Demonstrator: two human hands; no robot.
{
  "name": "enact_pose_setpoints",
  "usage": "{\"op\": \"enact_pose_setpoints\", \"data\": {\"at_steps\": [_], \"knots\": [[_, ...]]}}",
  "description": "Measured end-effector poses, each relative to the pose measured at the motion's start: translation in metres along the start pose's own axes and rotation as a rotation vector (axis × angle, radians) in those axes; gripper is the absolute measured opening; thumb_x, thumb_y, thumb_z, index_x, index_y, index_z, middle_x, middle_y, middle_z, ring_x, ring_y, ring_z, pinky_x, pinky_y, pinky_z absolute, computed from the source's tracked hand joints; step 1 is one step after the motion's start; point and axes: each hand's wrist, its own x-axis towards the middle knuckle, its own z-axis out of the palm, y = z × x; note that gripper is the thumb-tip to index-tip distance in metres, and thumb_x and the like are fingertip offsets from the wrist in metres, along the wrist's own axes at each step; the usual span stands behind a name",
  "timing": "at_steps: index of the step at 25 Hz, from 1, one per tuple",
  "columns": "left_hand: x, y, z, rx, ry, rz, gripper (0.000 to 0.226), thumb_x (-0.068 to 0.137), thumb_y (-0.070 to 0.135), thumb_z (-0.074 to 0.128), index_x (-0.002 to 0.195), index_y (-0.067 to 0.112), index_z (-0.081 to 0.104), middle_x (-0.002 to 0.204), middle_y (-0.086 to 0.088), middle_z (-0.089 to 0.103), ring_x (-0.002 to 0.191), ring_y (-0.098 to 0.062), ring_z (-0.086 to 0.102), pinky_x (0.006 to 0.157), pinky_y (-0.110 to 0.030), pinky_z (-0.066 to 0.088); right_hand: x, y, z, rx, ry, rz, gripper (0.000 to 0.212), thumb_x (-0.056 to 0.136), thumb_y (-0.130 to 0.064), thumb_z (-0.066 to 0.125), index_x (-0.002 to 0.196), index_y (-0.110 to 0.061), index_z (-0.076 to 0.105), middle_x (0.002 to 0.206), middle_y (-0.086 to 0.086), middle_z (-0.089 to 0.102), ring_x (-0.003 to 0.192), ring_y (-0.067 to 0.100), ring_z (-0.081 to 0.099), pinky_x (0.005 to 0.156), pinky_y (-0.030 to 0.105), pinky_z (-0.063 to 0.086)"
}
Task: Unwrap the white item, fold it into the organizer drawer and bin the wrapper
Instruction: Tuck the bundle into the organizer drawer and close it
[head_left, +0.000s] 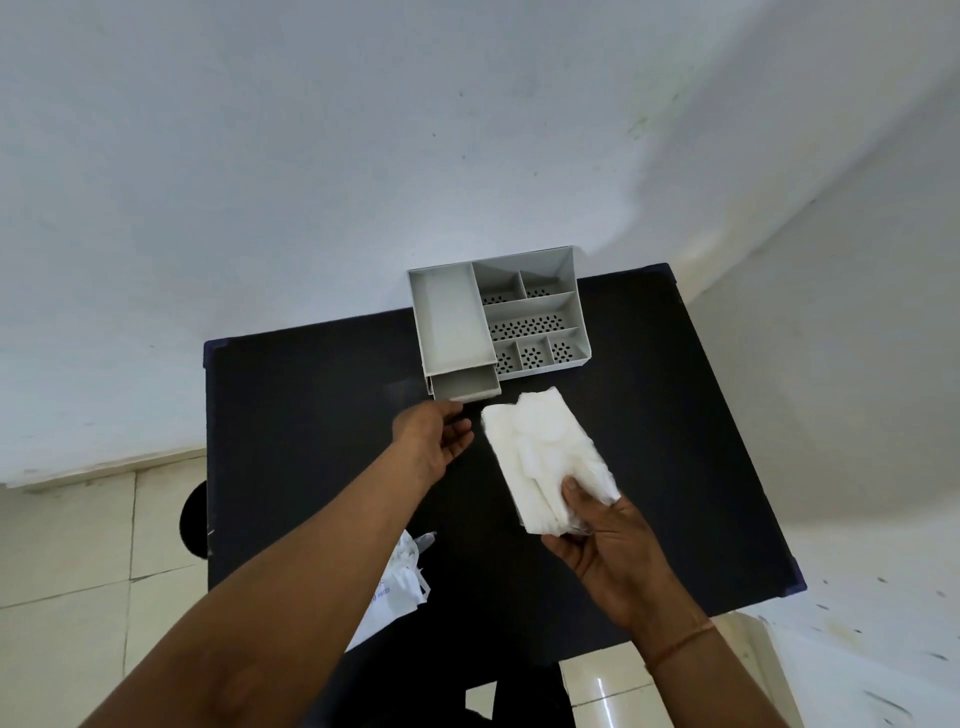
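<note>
A grey desk organizer (498, 312) stands at the far edge of the black table (311, 415). Its small drawer (465, 385) is pulled out at the front left and looks empty. My left hand (434, 441) is just in front of the drawer, fingers loosely apart, thumb near the drawer's front lip, holding nothing. My right hand (597, 535) grips the near end of the folded white item (540, 457), which hangs above the table to the right of the drawer. The crumpled clear wrapper (400, 582) lies on the table's near left, partly hidden under my left forearm.
The organizer has several perforated compartments on its right side and one long tray on its left. A pale wall rises behind the table. Cream floor tiles show to the left and near right. A dark round object (195, 519) sits beside the table's left edge.
</note>
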Motion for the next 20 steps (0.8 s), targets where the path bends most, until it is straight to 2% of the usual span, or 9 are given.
{"op": "enact_pose_setpoints", "data": {"at_steps": [3,6,9,13,15,17,19,20], "knots": [[-0.008,-0.018,-0.011,0.051,-0.043,-0.022,0.006,0.095,0.008,0.069,0.1,0.007,0.071,0.1,-0.012,0.072,0.08,-0.025,0.072,0.074,-0.046,0.064,0.003,-0.002,0.001,0.014,0.009,0.001,0.047,0.083,-0.019,0.076,0.13,-0.015,0.069,0.125,0.014,0.077,0.103,0.03,0.078,0.07,0.04,0.067],[-0.01,-0.018,-0.015,0.165,-0.034,0.022,0.025,0.097,0.03,0.073,0.117,0.016,0.069,0.114,-0.009,0.071,0.097,-0.031,0.073,0.084,-0.052,0.064,0.01,-0.005,0.005,0.022,0.026,0.009,0.044,0.085,-0.018,0.075,0.129,-0.014,0.069,0.123,0.014,0.078,0.096,0.028,0.08,0.062,0.036,0.065],[-0.008,-0.016,-0.016,0.286,0.017,0.106,0.03,0.101,0.023,0.069,0.127,0.009,0.067,0.11,-0.011,0.071,0.088,-0.028,0.071,0.072,-0.045,0.063,0.018,-0.007,0.01,0.04,0.057,0.016,0.038,0.093,-0.016,0.073,0.131,-0.013,0.068,0.124,0.015,0.077,0.091,0.026,0.081,0.059,0.035,0.064],[-0.01,-0.022,-0.025,0.307,0.01,0.085,0.029,0.1,0.018,0.07,0.126,0.007,0.066,0.104,-0.013,0.07,0.087,-0.029,0.071,0.067,-0.043,0.063,0.024,-0.004,0.02,0.054,0.077,0.023,0.035,0.096,-0.016,0.072,0.13,-0.013,0.069,0.121,0.014,0.078,0.088,0.025,0.081,0.059,0.035,0.065],[-0.012,-0.027,-0.03,0.305,0.016,0.091,0.037,0.098,0.026,0.074,0.129,0.009,0.065,0.106,-0.012,0.071,0.087,-0.028,0.073,0.066,-0.042,0.064,0.025,0.001,0.029,0.061,0.103,0.029,0.033,0.096,-0.015,0.072,0.129,-0.013,0.069,0.118,0.014,0.079,0.087,0.025,0.081,0.058,0.035,0.064],[-0.023,-0.032,-0.033,0.324,0.086,0.144,0.051,0.093,0.045,0.075,0.13,0.013,0.061,0.108,-0.009,0.071,0.084,-0.027,0.073,0.066,-0.042,0.066,0.028,0.005,0.039,0.067,0.152,0.047,0.03,0.096,-0.013,0.072,0.126,-0.013,0.07,0.118,0.014,0.079,0.085,0.025,0.081,0.059,0.035,0.065],[-0.04,-0.035,-0.037,0.301,0.189,0.212,0.053,0.091,0.058,0.069,0.121,0.015,0.06,0.1,-0.008,0.07,0.076,-0.024,0.069,0.063,-0.039,0.063,0.031,0.009,0.051,0.074,0.174,0.071,0.029,0.096,-0.012,0.072,0.125,-0.013,0.07,0.115,0.014,0.08,0.084,0.025,0.081,0.061,0.036,0.065],[-0.05,-0.035,-0.04,0.267,0.186,0.223,0.051,0.092,0.062,0.067,0.115,0.016,0.063,0.096,-0.009,0.07,0.072,-0.024,0.067,0.062,-0.039,0.061,0.033,0.011,0.057,0.077,0.175,0.08,0.028,0.096,-0.012,0.072,0.124,-0.014,0.07,0.114,0.013,0.081,0.085,0.025,0.081,0.062,0.036,0.065]]}}
